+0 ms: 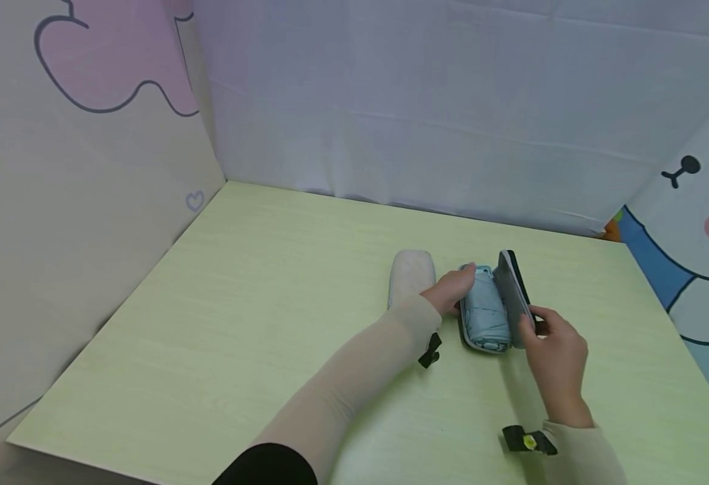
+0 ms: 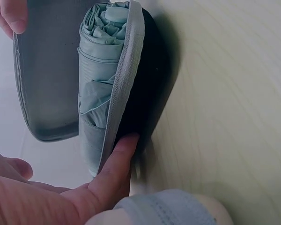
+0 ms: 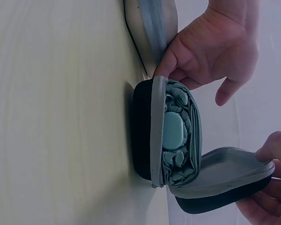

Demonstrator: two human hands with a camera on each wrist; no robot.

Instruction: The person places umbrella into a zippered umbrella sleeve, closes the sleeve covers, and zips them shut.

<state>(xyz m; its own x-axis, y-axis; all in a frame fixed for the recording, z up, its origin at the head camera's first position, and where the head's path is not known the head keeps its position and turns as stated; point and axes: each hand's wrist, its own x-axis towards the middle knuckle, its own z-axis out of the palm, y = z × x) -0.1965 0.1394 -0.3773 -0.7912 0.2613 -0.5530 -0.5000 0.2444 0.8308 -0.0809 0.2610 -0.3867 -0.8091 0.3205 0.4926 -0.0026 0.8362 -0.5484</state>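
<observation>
A compact folding umbrella (image 1: 486, 313), light blue and rolled up, lies in one half of a black hard zip case (image 2: 154, 70) with a grey edge. The case's lid (image 1: 513, 300) stands raised on the right, grey inside. My right hand (image 1: 555, 364) pinches the lid's edge, thumb on the inner face and fingers behind. At the case's left side is my left hand (image 1: 451, 289), its fingertips against the black outer wall below the rim. Its thumb is held apart from the fingers, as the right wrist view shows. The umbrella's pale end cap (image 3: 173, 130) faces the near side.
A pale oblong zip case (image 1: 412, 275) lies on the table just left of the left hand, partly behind that wrist. The light wooden table (image 1: 239, 323) meets a plain curtain (image 1: 421, 121) at the back. Printed panels flank both sides.
</observation>
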